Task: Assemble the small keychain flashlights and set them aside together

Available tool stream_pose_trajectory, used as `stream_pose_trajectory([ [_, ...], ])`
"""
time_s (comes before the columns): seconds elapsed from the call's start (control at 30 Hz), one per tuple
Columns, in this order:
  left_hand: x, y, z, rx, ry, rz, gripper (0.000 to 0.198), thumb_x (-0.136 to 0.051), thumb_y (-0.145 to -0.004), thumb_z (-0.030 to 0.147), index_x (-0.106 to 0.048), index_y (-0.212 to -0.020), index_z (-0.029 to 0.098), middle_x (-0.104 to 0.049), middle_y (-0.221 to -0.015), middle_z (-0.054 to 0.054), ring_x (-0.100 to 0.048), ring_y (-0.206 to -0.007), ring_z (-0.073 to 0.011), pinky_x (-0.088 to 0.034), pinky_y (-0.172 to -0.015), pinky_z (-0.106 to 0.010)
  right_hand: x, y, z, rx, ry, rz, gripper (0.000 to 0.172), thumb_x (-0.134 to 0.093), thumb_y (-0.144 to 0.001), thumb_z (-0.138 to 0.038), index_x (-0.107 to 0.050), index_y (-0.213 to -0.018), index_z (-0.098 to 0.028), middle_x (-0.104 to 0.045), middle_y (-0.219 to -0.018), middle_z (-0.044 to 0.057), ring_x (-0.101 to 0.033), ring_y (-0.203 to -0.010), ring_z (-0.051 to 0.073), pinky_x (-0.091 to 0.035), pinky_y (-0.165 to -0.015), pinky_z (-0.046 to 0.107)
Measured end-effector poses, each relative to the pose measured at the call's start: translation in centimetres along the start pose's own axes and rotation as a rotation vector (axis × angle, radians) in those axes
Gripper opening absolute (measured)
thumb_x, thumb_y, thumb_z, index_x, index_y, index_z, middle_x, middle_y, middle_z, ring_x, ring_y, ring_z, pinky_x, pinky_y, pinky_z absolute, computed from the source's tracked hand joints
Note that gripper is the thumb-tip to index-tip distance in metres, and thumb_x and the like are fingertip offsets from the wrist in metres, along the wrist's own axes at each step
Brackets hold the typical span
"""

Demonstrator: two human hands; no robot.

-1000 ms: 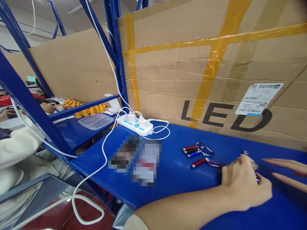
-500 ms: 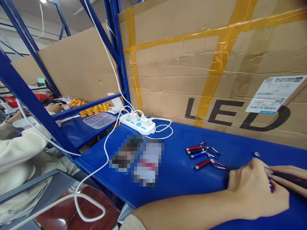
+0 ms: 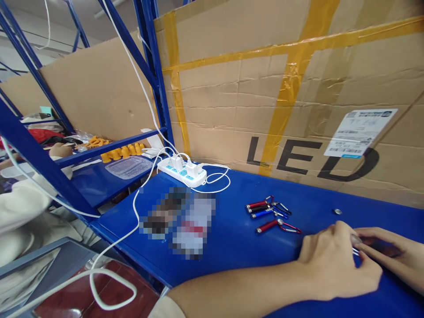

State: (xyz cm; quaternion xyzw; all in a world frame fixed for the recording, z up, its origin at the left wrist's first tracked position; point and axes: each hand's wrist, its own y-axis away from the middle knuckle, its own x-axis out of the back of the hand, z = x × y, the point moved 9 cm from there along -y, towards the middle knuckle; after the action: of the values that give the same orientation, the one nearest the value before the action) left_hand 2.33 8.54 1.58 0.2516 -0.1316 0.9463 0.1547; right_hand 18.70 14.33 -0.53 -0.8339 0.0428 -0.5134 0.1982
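My left hand (image 3: 338, 263) is closed around a small blue keychain flashlight (image 3: 357, 258), of which only a bit of blue and a silvery end shows. From the right, my right hand (image 3: 402, 254) meets it, thumb and fingers pinched at the flashlight's end; the exact contact is hidden. Left of my hands lie several mini flashlights with carabiner clips: a red one (image 3: 267, 226) in front, and a blue one (image 3: 261, 213), a black one (image 3: 259, 208) and another red one (image 3: 255, 205) grouped behind. A small round metal piece (image 3: 337, 212) rests beyond my hands.
A white power strip (image 3: 182, 172) with plugged chargers and cables stands at the back left of the blue table (image 3: 232, 247). Two blurred flat items (image 3: 194, 227) lie before it. A cardboard wall (image 3: 215, 110) closes the back. Another person's sleeve (image 3: 20, 198) shows at far left.
The whole view has shifted, so the table things and my hands appear farther left. More of my right hand shows. Both hands stay together at the blue flashlight.
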Motion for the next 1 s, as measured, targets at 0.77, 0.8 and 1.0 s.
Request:
stream_pose_trajectory([
  [0.77,0.3,0.2,0.7,0.008,-0.047,0.004,0.027,-0.028,-0.084,0.038,-0.040,-0.101,0.022,-0.058,-0.084,-0.003,-0.056,-0.075,-0.0201,-0.043,-0.068,-0.033,3.7,1.5,-4.7,0.117,-0.071,0.101,0.038,-0.054,-0.061,-0.062,-0.068,-0.076,-0.030,-0.067,-0.080,0.000,-0.062,-0.063,0.017,-0.051,-0.054,0.023],
  [0.8,0.3,0.1,0.7,0.013,-0.052,0.002,0.028,-0.026,-0.085,0.039,-0.040,-0.102,0.022,-0.057,-0.083,-0.003,-0.055,-0.074,-0.0202,-0.043,-0.068,-0.033,3.8,1.5,-4.6,0.105,-0.069,0.098,0.039,-0.053,-0.060,-0.063,-0.067,-0.076,-0.030,-0.067,-0.078,0.000,-0.062,-0.062,0.017,-0.051,-0.053,0.023],
  [1.0,1.2,-0.6,0.2,0.032,-0.017,0.062,0.038,-0.009,-0.090,0.038,-0.041,-0.099,0.020,-0.054,-0.078,-0.003,-0.053,-0.073,-0.0169,-0.041,-0.069,-0.029,3.8,1.5,-4.1,-0.001,-0.067,0.053,0.050,-0.050,-0.057,-0.071,-0.067,-0.076,-0.028,-0.068,-0.075,0.001,-0.062,-0.054,0.016,-0.050,-0.050,0.023],
])
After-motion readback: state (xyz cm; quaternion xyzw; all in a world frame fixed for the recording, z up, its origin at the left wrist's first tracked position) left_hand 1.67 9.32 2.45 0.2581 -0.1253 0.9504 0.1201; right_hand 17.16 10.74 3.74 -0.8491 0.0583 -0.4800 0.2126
